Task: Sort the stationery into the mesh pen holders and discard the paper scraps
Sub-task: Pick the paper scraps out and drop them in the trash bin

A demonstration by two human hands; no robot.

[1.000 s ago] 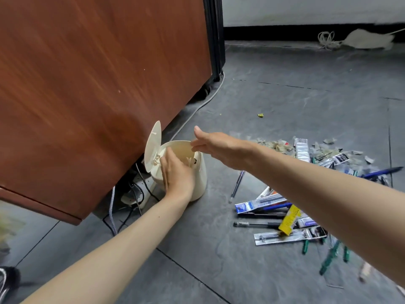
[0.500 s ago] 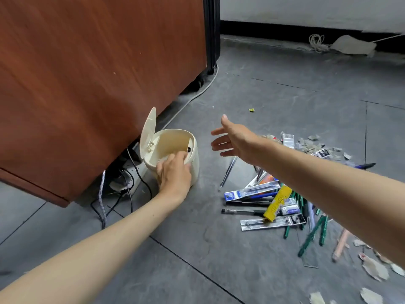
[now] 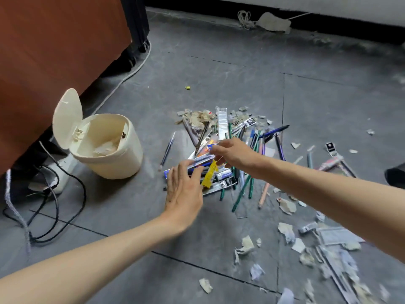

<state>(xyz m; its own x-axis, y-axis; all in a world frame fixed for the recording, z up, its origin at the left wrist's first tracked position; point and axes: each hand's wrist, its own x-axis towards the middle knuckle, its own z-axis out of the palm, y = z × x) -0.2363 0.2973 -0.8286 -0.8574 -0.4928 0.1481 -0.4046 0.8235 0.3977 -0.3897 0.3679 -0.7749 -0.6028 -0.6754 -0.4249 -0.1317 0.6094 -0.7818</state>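
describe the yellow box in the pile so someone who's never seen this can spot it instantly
Start at the cream bin with its lid flipped up, beside the wooden cabinet. Right of it lies a heap of pens and packets; at the heap's near left edge, between both hands, sits the yellow box. It is the only bright yellow thing there.

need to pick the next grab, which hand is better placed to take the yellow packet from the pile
Left, probably. The left hand lies open right beside the yellow packet; the right hand hovers further up the pile.
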